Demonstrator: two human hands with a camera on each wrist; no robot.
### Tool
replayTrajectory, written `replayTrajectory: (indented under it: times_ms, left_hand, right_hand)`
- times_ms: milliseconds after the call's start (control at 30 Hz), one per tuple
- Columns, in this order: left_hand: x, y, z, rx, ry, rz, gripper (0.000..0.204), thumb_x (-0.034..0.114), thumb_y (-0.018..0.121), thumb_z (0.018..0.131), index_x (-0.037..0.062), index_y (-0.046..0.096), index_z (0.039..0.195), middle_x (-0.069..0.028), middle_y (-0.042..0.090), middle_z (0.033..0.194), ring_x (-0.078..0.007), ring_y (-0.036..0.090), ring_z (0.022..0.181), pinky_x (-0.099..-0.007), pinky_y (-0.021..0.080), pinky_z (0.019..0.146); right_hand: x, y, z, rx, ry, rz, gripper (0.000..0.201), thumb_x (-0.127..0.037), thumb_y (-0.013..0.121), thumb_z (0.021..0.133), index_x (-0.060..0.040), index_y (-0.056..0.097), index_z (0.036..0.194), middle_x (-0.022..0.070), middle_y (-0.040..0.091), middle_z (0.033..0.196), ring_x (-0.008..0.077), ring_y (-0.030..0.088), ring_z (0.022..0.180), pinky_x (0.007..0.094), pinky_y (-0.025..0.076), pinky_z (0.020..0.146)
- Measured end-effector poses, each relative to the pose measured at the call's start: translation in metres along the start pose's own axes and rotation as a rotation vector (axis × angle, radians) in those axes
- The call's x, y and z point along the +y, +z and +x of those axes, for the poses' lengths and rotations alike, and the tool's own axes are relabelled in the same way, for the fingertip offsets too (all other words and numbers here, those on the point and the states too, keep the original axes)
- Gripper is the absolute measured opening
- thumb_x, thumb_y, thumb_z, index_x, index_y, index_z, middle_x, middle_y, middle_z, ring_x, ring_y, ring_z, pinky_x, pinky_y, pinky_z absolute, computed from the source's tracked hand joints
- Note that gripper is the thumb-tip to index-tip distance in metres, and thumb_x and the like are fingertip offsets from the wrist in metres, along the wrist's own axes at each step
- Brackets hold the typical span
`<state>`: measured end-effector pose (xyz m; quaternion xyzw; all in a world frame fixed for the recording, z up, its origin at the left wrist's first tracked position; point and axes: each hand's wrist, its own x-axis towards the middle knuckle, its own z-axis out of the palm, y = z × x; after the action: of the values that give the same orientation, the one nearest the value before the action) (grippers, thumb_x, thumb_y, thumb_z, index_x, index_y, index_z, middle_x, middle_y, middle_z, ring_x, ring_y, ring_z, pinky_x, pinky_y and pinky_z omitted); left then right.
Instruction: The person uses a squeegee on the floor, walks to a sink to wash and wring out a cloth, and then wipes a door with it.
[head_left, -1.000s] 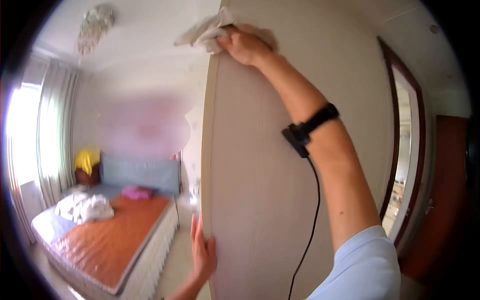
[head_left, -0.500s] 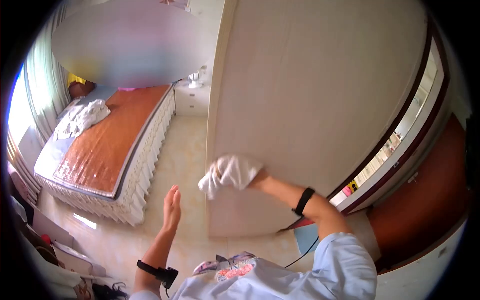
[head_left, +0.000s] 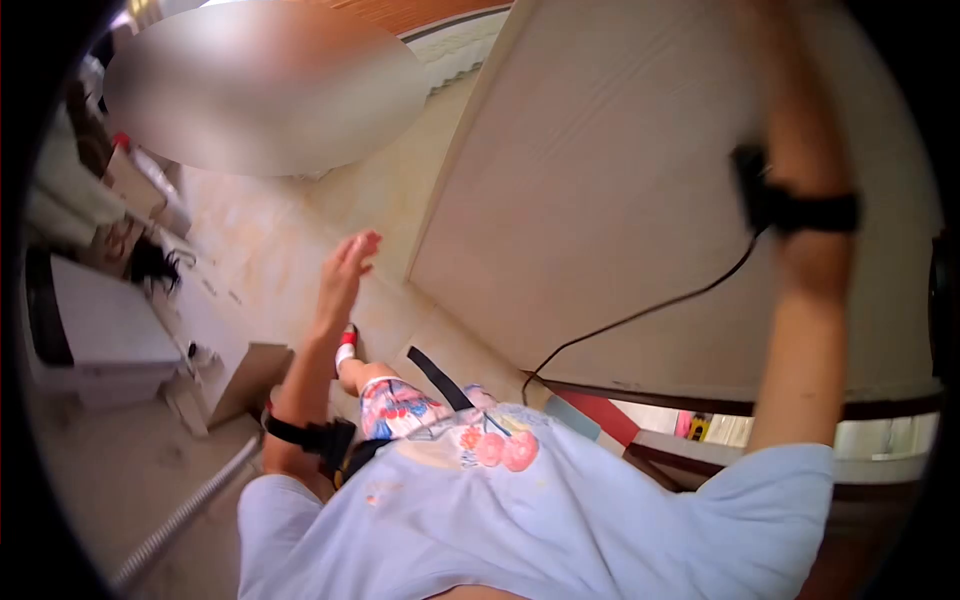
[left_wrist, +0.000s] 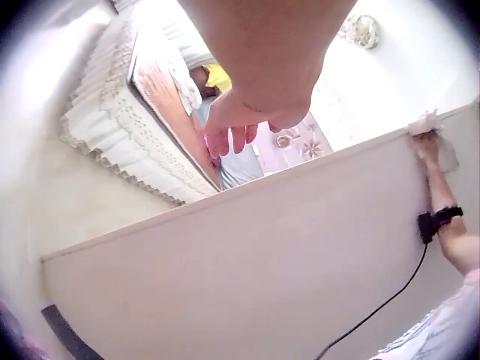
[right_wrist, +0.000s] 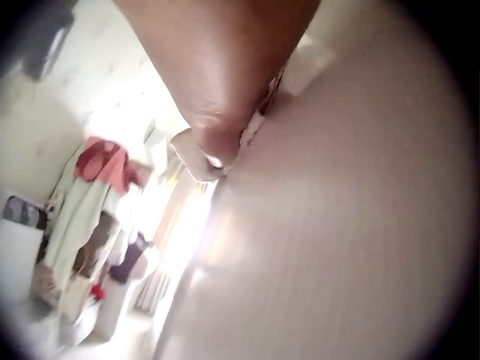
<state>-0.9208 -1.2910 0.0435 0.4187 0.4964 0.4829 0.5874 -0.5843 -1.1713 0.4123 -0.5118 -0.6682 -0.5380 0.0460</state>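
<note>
A tall, pale flat panel [head_left: 600, 200] with a straight edge stands in front of me. My right hand [left_wrist: 427, 148] is raised high at that edge, holding a whitish cloth [left_wrist: 424, 123] against it. The head view shows only the right forearm, since the hand is past the top of the frame. From the right wrist, the cloth [right_wrist: 193, 156] bunches beside the hand [right_wrist: 221, 142] at the panel edge. My left hand [head_left: 346, 275] hangs in the air left of the panel, fingers loosely extended and holding nothing.
A black cable [head_left: 640, 320] runs from the right wrist strap down across the panel. At left are a white box-like appliance [head_left: 110, 320], a cardboard box [head_left: 250, 380] and a grey ribbed hose [head_left: 185, 515]. A bed [left_wrist: 127, 135] stands beyond the panel edge.
My right hand wiped the cloth down from the panel's top edge to low on it, then rose again to the top. My left hand left the edge, and the view tilted down.
</note>
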Motion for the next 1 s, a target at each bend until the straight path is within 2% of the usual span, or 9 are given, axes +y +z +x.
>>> replayTrajectory:
  times_ms: [167,300,400,500,533,600,767,867,1000]
  left_hand:
    - [-0.056,0.014,-0.122,0.058,-0.19,-0.102,0.033,0.028,0.046,0.088,0.0006,0.056,0.104,-0.0064,0.06,0.1,-0.0141,0.055,0.092,-0.0266,0.043,0.077]
    - [-0.081,-0.006,-0.22,0.195,-0.246,0.059,0.028,0.02,0.048,0.087,-0.001,0.055,0.104,-0.0068,0.06,0.1,-0.0144,0.055,0.092,-0.0238,0.042,0.077]
    - [-0.094,-0.024,-0.275,0.342,-0.305,-0.001,0.026,0.019,0.048,0.087,0.0008,0.055,0.104,-0.0059,0.06,0.099,-0.0128,0.055,0.089,-0.0223,0.042,0.073]
    - [-0.105,-0.031,-0.304,0.348,-0.394,0.009,0.025,0.019,0.048,0.087,0.0006,0.055,0.102,-0.0055,0.061,0.095,-0.0108,0.055,0.085,-0.0212,0.042,0.069]
    - [-0.136,-0.041,-0.306,0.285,-0.281,0.131,0.025,0.018,0.049,0.085,-0.0017,0.057,0.098,-0.0066,0.061,0.092,-0.0125,0.056,0.084,-0.0225,0.042,0.07]
    - [-0.119,-0.035,-0.296,0.266,-0.226,0.226,0.027,0.018,0.05,0.085,-0.0048,0.057,0.097,-0.0108,0.062,0.09,-0.0159,0.056,0.086,-0.0263,0.043,0.077]
    - [-0.093,-0.039,-0.266,0.216,-0.229,0.111,0.033,0.021,0.047,0.087,-0.0037,0.052,0.108,-0.0128,0.06,0.1,-0.019,0.056,0.095,-0.0274,0.042,0.082]
    - [-0.114,-0.047,-0.258,0.168,-0.196,0.123,0.033,0.021,0.047,0.087,-0.0031,0.052,0.108,-0.0136,0.06,0.101,-0.0192,0.056,0.096,-0.0275,0.042,0.082]
    - [-0.128,-0.054,-0.239,0.075,-0.23,0.176,0.031,0.02,0.048,0.086,-0.0029,0.053,0.106,-0.0137,0.06,0.099,-0.0189,0.056,0.094,-0.0272,0.043,0.081]
  right_hand:
    - [-0.201,0.138,-0.075,-0.381,-0.274,0.687,0.024,-0.02,0.048,0.083,-0.0055,0.056,0.1,0.0111,0.059,0.094,0.0224,0.058,0.082,0.0311,0.047,0.074]
    - [-0.319,0.146,-0.194,-0.779,-0.441,1.088,0.025,-0.02,0.048,0.083,-0.006,0.057,0.102,0.0114,0.06,0.094,0.023,0.058,0.083,0.0309,0.047,0.074]
    - [-0.346,0.125,-0.2,-0.923,-0.413,1.558,0.026,-0.021,0.048,0.083,-0.0063,0.057,0.103,0.0116,0.061,0.095,0.0234,0.059,0.083,0.0308,0.047,0.074]
    - [-0.3,0.112,-0.168,-1.077,-0.219,2.474,0.027,-0.021,0.048,0.083,-0.0067,0.058,0.104,0.0119,0.061,0.096,0.0238,0.059,0.083,0.0306,0.047,0.075]
    - [-0.248,0.107,-0.146,-0.922,-0.285,2.057,0.028,-0.022,0.049,0.083,-0.007,0.057,0.105,0.0122,0.06,0.098,0.0241,0.058,0.085,0.0314,0.046,0.076]
    - [-0.131,0.065,-0.111,-0.604,-0.416,1.119,0.03,-0.024,0.049,0.082,-0.0076,0.054,0.108,0.0127,0.057,0.101,0.0247,0.055,0.088,0.033,0.044,0.078]
    - [0.09,-0.057,-0.077,-0.295,-0.35,0.102,0.038,-0.029,0.051,0.081,-0.0093,0.048,0.114,0.0142,0.049,0.11,0.0261,0.048,0.098,0.0369,0.039,0.084]
    - [0.101,-0.103,-0.06,-0.128,-0.292,-0.166,0.044,-0.032,0.052,0.08,-0.0103,0.045,0.117,0.0151,0.044,0.116,0.0269,0.044,0.104,0.0393,0.036,0.087]
    - [0.012,-0.112,-0.037,0.064,-0.356,-0.343,0.052,-0.036,0.053,0.078,-0.0116,0.04,0.122,0.0163,0.038,0.123,0.0281,0.038,0.111,0.0424,0.032,0.091]
